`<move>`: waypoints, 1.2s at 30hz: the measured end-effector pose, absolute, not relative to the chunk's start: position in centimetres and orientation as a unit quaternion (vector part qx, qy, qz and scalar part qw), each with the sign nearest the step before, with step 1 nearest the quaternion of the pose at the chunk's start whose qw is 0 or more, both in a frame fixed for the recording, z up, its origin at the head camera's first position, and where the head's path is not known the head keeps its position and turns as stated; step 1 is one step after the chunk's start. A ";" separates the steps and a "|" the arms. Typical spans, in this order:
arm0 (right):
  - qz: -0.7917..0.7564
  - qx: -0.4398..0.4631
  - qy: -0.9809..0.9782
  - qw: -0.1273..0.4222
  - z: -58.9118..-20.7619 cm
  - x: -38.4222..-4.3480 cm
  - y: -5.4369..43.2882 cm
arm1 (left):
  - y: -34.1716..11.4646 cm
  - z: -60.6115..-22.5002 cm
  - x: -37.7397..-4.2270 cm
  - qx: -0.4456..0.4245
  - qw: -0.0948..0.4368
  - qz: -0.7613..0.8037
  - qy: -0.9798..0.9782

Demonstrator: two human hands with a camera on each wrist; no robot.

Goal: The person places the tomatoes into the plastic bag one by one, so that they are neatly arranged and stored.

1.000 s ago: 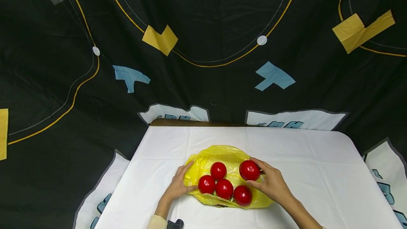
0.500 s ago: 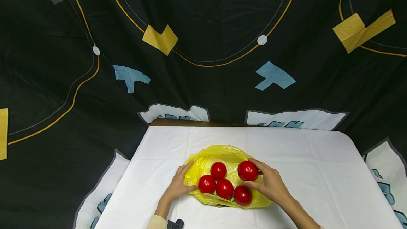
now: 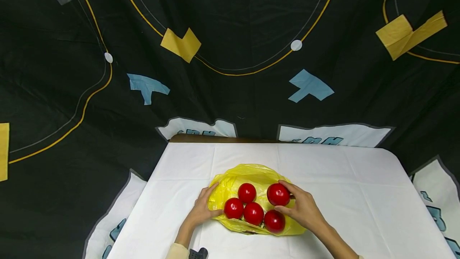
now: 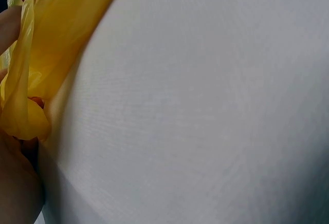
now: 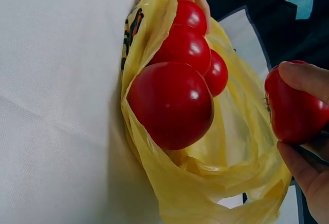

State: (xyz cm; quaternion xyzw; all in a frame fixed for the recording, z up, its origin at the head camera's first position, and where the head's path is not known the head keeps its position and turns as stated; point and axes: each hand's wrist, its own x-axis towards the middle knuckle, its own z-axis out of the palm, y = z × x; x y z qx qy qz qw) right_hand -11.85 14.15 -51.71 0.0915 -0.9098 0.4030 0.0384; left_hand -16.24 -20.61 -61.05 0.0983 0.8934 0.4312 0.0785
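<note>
A yellow plastic bag [image 3: 258, 173] lies spread on the white table, its mouth facing up. Several red tomatoes [image 3: 253, 213] sit inside it, bunched toward its left and near sides. Another tomato [image 3: 278, 194] is held between the thumb and fingers of my right hand [image 3: 303, 207], over the bag's right part; green stem leaves show on it in the right wrist view. On the left, my left hand [image 3: 202, 208] grips the bag's edge, thumb just beside the leftmost tomato [image 3: 233, 208]. Yellow film [image 4: 67, 34] covers part of that hand in the left wrist view.
A white cloth [image 3: 334, 187] covers the table beneath the bag. Behind the table hangs a dark curtain [image 3: 244, 99] with yellow and blue tape. A dark strap piece [image 3: 198, 253] shows by the left sleeve [image 3: 177, 251].
My right hand has shifted slightly left with its tomato, further over the bag. The left hand, the bag and the other tomatoes look the same as before.
</note>
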 end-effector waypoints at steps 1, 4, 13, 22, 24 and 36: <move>0.404 0.090 -0.910 0.036 -51.8 -11.9 14.1 | -20.6 -61.1 -16.2 0.098 0.078 0.432 0.893; 0.406 0.087 -0.909 0.033 -51.9 -11.9 13.9 | -20.6 -61.1 -16.2 0.095 0.080 0.432 0.893; 0.404 0.082 -0.911 0.024 -52.3 -12.0 13.6 | -20.5 -61.1 -16.2 0.092 0.079 0.431 0.894; 0.398 0.085 -0.913 0.028 -53.0 -12.2 13.6 | -20.5 -60.9 -16.2 0.089 0.083 0.431 0.894; 0.396 0.086 -0.914 0.028 -53.1 -12.3 13.7 | -20.5 -60.9 -16.2 0.087 0.084 0.431 0.894; 0.384 0.081 -0.919 0.022 -53.7 -12.4 13.4 | -20.6 -61.3 -16.2 0.108 0.064 0.426 0.896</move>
